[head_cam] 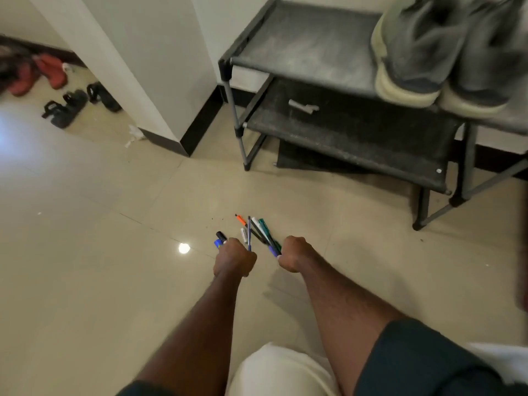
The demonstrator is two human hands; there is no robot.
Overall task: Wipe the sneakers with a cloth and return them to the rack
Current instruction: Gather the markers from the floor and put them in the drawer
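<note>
Two grey sneakers with pale soles stand side by side on the top shelf of a dark metal rack at the upper right. Low over the tiled floor, my left hand is closed around markers, a black and a blue tip sticking out. My right hand is closed on a fan of several pens and markers that reach toward the rack. No cloth is visible.
The rack's lower shelf carries a small grey part. A white pillar rises at the left of the rack. Black sandals and red footwear lie at the far left. A dark mat lies under the rack.
</note>
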